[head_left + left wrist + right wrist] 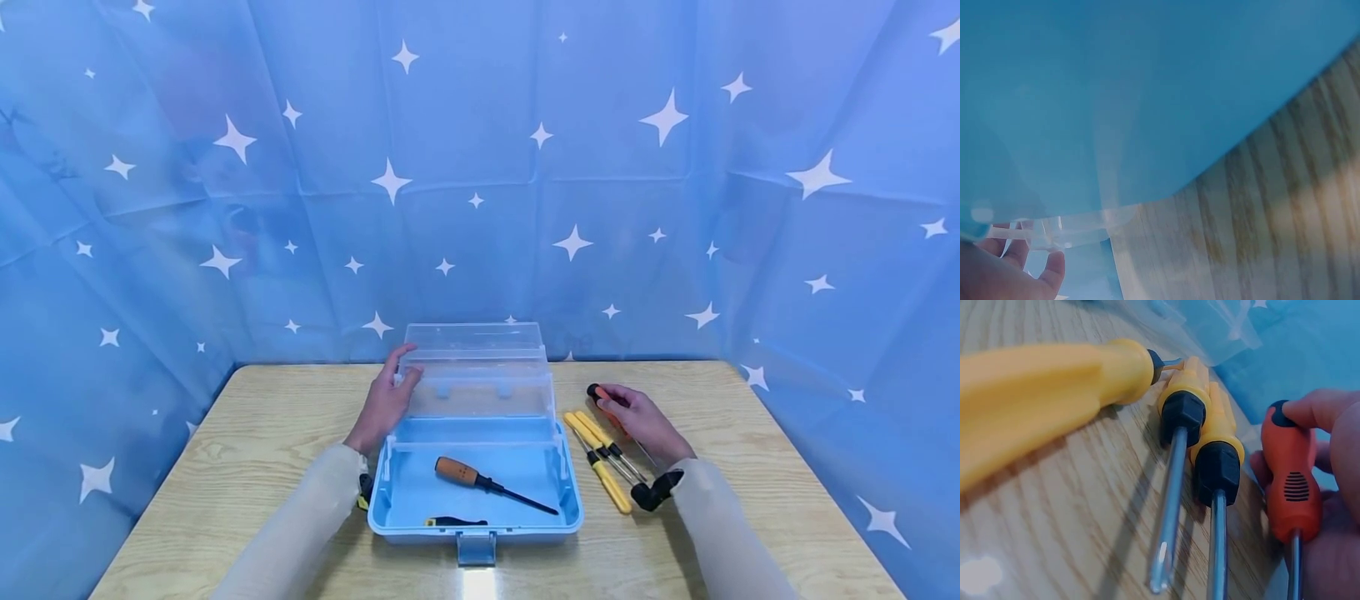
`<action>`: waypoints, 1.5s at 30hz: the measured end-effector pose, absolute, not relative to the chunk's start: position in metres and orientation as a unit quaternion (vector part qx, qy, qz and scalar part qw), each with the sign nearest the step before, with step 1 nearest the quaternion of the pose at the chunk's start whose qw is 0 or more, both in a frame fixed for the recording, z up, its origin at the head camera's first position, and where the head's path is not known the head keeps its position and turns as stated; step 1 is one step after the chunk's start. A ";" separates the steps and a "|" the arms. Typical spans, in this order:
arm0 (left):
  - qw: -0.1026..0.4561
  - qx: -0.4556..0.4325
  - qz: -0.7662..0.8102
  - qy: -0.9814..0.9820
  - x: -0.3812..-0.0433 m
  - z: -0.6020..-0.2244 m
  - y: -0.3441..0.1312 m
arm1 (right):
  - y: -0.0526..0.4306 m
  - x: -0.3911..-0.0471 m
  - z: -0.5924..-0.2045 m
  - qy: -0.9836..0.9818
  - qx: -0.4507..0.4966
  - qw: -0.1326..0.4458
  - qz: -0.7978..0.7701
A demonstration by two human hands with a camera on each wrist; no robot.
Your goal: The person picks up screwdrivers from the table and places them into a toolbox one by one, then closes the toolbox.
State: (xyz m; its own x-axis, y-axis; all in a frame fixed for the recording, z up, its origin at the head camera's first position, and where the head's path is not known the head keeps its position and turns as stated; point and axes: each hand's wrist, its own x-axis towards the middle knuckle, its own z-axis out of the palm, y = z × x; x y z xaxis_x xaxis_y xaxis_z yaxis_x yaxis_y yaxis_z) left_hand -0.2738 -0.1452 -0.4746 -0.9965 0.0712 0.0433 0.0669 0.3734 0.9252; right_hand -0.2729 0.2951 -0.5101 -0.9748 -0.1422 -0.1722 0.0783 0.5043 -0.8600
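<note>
We see the right hand [643, 421] gripping the red screwdriver [1291, 487] by its handle, beside yellow screwdrivers [611, 483], right of the blue toolbox [474, 531]. Left hand [384, 408], part-closed, holds the raised clear lid's [480, 395] left edge.

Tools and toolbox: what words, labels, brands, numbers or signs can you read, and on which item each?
No readable text.
Brown screwdriver handle: small dark marks, too small to read.
Orange screwdriver: black ridges, no lettering on the side that shows.
Yellow handles: none visible.
Light blue toolbox: none visible.
Curtain: printed white stars; faint marks low down, too faint to tell whether they are lettering.
</note>
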 end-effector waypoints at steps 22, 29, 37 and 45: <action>-0.005 0.046 0.555 0.831 -0.272 -0.476 -0.145 | 0.293 -0.279 -0.507 0.873 -0.042 0.093 -0.477; -0.008 0.044 0.554 0.831 -0.272 -0.476 -0.144 | 0.291 -0.281 -0.506 0.890 -0.049 0.085 -0.444; -0.006 0.043 0.554 0.831 -0.273 -0.477 -0.145 | 0.290 -0.281 -0.503 0.898 -0.068 0.076 -0.428; -0.006 0.041 0.554 0.831 -0.276 -0.478 -0.144 | 0.292 -0.277 -0.497 0.905 -0.072 0.074 -0.412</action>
